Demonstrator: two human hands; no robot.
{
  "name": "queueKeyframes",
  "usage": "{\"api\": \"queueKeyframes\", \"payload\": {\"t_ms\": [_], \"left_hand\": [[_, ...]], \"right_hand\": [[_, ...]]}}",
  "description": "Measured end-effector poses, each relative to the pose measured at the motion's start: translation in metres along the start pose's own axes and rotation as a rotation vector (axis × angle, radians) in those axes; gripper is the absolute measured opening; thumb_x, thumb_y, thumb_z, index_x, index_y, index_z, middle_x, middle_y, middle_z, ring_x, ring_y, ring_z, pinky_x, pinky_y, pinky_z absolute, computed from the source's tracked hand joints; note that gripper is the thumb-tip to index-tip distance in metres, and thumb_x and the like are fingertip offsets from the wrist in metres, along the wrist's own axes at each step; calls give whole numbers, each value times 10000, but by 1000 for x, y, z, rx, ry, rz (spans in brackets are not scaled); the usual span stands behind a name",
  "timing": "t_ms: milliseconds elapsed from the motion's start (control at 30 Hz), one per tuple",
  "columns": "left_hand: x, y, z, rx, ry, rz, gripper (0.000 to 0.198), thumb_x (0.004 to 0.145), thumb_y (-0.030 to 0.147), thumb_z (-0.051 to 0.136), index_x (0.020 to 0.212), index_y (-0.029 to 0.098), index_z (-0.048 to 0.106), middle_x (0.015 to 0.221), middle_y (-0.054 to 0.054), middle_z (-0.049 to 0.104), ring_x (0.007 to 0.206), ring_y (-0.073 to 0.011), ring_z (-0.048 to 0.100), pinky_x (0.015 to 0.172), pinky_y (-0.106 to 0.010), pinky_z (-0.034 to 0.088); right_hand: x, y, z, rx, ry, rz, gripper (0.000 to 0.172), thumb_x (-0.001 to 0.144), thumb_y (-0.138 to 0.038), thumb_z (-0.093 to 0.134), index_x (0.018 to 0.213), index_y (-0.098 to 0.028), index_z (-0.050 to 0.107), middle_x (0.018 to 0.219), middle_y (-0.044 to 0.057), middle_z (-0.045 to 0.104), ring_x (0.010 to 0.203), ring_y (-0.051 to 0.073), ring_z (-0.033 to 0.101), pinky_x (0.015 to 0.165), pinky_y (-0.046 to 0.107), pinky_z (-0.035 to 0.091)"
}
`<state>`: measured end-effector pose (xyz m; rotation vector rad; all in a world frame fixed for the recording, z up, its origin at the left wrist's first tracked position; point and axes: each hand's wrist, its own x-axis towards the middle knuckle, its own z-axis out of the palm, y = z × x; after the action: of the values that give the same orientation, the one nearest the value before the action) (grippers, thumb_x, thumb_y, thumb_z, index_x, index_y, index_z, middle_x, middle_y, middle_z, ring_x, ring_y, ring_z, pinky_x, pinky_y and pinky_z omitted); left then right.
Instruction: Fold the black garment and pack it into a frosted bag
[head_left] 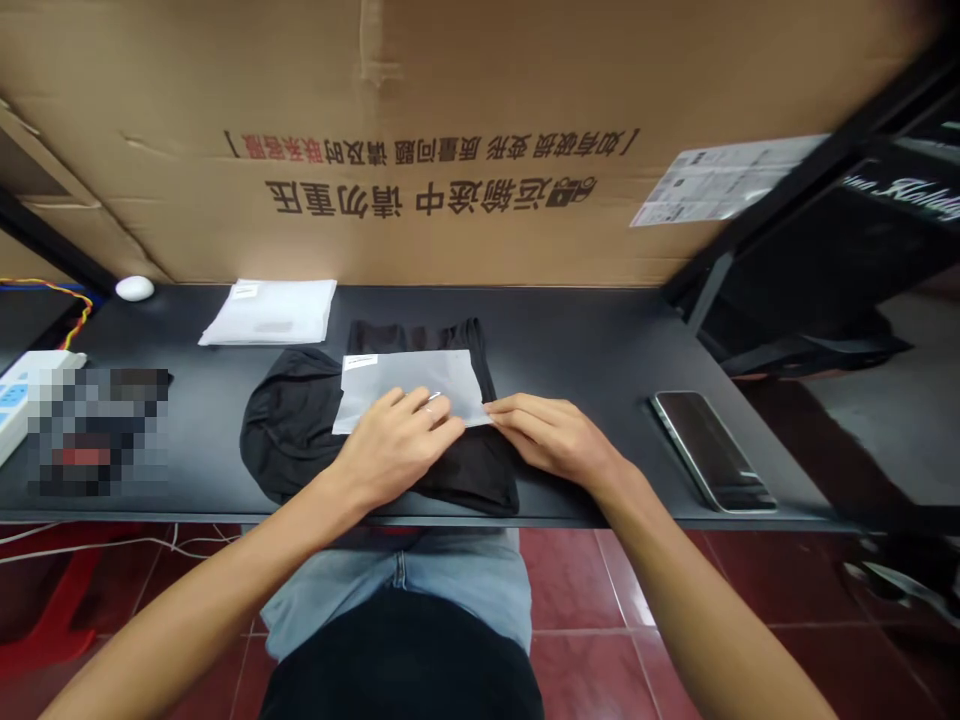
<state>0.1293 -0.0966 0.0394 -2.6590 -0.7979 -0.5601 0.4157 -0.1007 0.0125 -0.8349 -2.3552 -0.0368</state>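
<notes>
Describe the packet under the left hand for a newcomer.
On the black table, find the black fabric. The frosted packet lies on it, left hand on top, right hand at one corner; no hand touches the whiter packet farther back.

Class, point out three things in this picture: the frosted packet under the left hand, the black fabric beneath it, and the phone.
Frosted packet (412, 371): head view, upper middle.
Black fabric (291, 425): head view, bunched left part.
Phone (706, 447): head view, mid-screen.

1 phone (714, 452) lies at right on the desk (600, 345), 1 white power strip (34, 390) at far left, cardboard (450, 80) along the back.
</notes>
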Motion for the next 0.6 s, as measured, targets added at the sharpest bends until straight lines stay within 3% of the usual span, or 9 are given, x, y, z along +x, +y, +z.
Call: {"api": "queueKeyframes", "payload": {"t_ms": [233,400,500,600], "left_hand": [[-60,-44,-26,6,-57,-44,214,1087,119,601,1077,253,767,1014,-56,787,889,-228,651,773,-419,420],[-98,-73,-40,22,-92,-111,192,1079,166,620,1029,273,772,964,-37,791,839,-225,648,780,-434,456],[-106,-80,-40,-6,-106,-136,178,1100,216,629,1009,268,774,977,-39,796,834,-219,663,780,-425,471],[-98,-76,-38,-115,-59,-169,170,1091,381,711,1188,262,786,1088,-66,802,950,-235,717,840,-411,521]], "right_hand": [[-4,4,1,17,-27,34,169,1107,-175,662,1068,-286,783,1150,45,875,966,221,857,851,346,722],[-7,8,2,50,-10,69,159,1091,-181,694,1062,-303,790,1137,37,879,939,236,864,829,371,737],[-8,9,5,103,-12,74,152,1085,-182,711,1064,-311,789,1146,37,881,959,240,868,845,381,746],[-9,9,7,156,42,81,161,1062,-166,738,1086,-316,791,1134,36,882,954,246,872,847,394,753]]}}
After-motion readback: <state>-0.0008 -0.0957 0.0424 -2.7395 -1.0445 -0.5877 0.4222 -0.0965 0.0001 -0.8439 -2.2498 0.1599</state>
